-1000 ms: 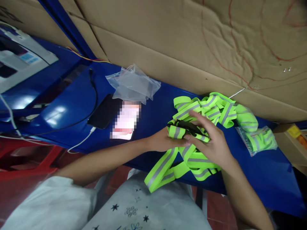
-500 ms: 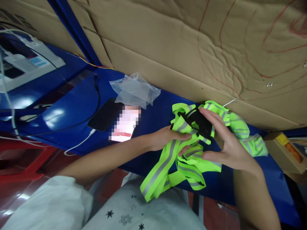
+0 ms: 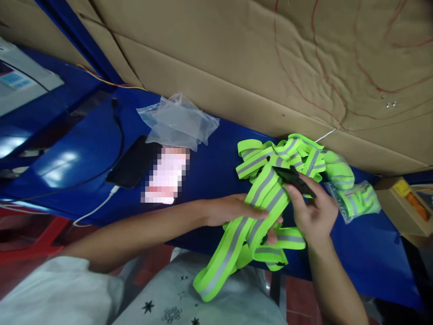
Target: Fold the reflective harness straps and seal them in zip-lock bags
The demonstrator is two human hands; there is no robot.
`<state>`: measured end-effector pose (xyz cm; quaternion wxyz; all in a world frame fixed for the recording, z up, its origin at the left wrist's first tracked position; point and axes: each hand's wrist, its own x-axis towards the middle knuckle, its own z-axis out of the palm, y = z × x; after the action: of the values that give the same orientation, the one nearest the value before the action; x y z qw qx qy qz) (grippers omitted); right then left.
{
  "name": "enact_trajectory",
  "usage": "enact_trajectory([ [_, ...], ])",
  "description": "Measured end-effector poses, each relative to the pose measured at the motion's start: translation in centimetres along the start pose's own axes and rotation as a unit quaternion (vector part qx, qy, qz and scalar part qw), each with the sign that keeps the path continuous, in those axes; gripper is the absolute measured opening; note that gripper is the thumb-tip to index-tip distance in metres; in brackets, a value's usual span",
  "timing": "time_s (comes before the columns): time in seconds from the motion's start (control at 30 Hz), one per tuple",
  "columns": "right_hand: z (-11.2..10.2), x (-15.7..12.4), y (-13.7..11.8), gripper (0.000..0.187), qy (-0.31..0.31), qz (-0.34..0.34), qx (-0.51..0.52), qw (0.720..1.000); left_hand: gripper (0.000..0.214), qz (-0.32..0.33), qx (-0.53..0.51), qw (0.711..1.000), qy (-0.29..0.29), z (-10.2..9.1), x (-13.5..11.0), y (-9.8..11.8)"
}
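Bright yellow-green straps with a grey reflective stripe (image 3: 237, 239) are gripped by my left hand (image 3: 230, 210), its thumb lying across them and the fingers underneath. A loop of the webbing hangs toward my lap. My right hand (image 3: 316, 216) is closed on a flat black plastic piece (image 3: 296, 179) at the upper end of the straps; whether it is a buckle I cannot tell. Just beyond my hands a loose heap of the same straps (image 3: 287, 151) lies on the blue table (image 3: 216, 169).
Right of the heap lie a clear bag of straps (image 3: 360, 198) and an open cardboard box (image 3: 402, 207). At left are clear plastic bags (image 3: 181, 119), a dark phone (image 3: 133, 162) with a white cable, and a lit phone (image 3: 165, 176). A cardboard wall (image 3: 219, 67) borders the back.
My right hand has gone from spread fingers beside the black piece to a closed grip on it. The held straps are drawn apart from the heap behind. The view has shifted slightly.
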<state>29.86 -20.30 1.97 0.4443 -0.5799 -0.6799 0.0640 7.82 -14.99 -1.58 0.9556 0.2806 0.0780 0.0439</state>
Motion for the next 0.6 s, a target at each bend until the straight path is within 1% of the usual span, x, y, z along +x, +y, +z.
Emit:
enact_trajectory([
  [0.07,-0.4,0.2,-0.3,0.048,-0.034,-0.137,-0.077,0.987,0.043,0.022,0.007,1.0,-0.002,0.4,-0.3,0.5],
  [0.1,-0.5,0.3,-0.3,0.055,-0.059,-0.181,-0.103,0.976,0.042,0.036,0.008,0.999,0.001,0.6,-0.4,0.8],
  [0.13,-0.6,0.3,-0.4,0.061,-0.082,-0.209,-0.127,0.966,0.041,0.051,0.011,0.999,0.008,0.9,-0.6,1.1],
  [0.23,-0.8,0.2,-0.4,0.073,-0.139,-0.229,-0.18,0.946,0.052,0.081,0.048,0.994,0.049,1.2,-0.6,1.5],
  [0.3,-0.8,0.0,-0.5,0.076,-0.176,-0.226,-0.177,0.942,0.06,0.101,0.072,0.988,0.094,1.1,-0.4,1.6],
  [0.37,-0.7,0.0,-0.5,0.074,-0.208,-0.204,-0.121,0.949,0.062,0.113,0.084,0.979,0.145,0.9,-0.3,1.6],
  [0.4,-0.6,0.0,-0.5,0.072,-0.221,-0.181,-0.078,0.955,0.061,0.115,0.089,0.976,0.164,0.8,-0.2,1.6],
  [0.43,-0.6,0.1,-0.4,0.071,-0.218,-0.151,-0.025,0.964,0.059,0.116,0.096,0.973,0.173,0.7,-0.2,1.7],
  [0.5,-0.3,0.2,-0.3,0.078,-0.182,-0.076,0.089,0.976,0.058,0.116,0.118,0.973,0.164,0.6,-0.3,1.7],
  [0.57,0.0,0.2,-0.3,0.084,-0.16,0.003,0.168,0.973,0.057,0.114,0.146,0.972,0.145,0.5,-0.3,1.6],
  [0.6,0.2,0.1,-0.3,0.08,-0.159,0.043,0.183,0.969,0.057,0.112,0.155,0.972,0.139,0.5,-0.3,1.5],
])
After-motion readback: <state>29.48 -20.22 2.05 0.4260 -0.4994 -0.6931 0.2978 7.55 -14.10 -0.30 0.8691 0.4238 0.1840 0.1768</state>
